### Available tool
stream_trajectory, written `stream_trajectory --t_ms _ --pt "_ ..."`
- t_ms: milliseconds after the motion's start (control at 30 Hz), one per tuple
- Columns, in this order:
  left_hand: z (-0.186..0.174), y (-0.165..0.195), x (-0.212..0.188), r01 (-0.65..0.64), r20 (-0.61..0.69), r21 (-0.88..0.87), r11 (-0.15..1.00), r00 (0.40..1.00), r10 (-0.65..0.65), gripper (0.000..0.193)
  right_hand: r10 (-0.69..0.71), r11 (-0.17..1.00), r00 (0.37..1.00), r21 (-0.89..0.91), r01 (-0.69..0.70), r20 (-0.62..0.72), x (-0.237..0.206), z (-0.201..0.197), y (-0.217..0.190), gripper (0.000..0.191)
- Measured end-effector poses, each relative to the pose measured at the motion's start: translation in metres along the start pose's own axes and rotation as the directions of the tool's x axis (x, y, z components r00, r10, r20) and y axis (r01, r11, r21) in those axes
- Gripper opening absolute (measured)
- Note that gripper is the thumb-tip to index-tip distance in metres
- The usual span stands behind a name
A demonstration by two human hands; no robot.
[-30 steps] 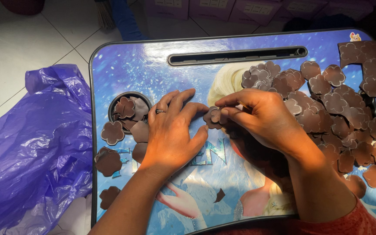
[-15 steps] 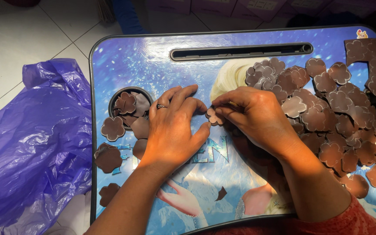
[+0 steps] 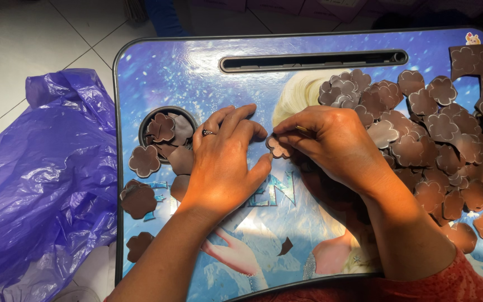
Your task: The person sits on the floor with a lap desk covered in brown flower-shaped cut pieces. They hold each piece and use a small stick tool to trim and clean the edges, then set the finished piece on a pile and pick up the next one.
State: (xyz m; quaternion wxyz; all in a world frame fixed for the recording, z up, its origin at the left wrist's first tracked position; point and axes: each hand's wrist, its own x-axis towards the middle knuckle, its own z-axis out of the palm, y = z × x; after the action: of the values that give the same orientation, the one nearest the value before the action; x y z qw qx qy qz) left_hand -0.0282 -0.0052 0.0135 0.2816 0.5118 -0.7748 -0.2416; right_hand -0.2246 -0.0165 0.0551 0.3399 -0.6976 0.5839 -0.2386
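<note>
Fingertips of both hands are meeting on one brown flower-shaped cutout (image 3: 278, 147) at frame centre: the right hand (image 3: 331, 142) is pinching it, the left hand (image 3: 225, 162) is pressing half-curled beside it. Piled cutouts (image 3: 431, 134) are crowding the right of the blue lap tray (image 3: 185, 61); a purple plastic bag (image 3: 40, 173) is lying left.
</note>
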Motion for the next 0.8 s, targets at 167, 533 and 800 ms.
stream_trajectory --t_ms 167,533,800 --pt "-0.0024 -0.0004 -0.0002 0.005 0.012 0.0 1.0 1.0 -0.005 0.032 0.008 0.998 1.0 0.059 -0.008 0.004 -0.0002 0.0007 -0.0025 0.016" --pt "-0.0026 0.0 -0.0003 0.008 0.015 -0.001 1.0 1.0 -0.008 0.032 0.049 0.999 0.999 0.023 -0.049 -0.006 -0.0008 0.0018 -0.0075 0.017" --pt "-0.0025 -0.0007 -0.0013 -0.012 0.007 0.0 1.0 1.0 0.012 0.032 -0.004 1.0 1.0 -0.018 0.004 -0.029 -0.0023 0.0034 -0.005 0.017"
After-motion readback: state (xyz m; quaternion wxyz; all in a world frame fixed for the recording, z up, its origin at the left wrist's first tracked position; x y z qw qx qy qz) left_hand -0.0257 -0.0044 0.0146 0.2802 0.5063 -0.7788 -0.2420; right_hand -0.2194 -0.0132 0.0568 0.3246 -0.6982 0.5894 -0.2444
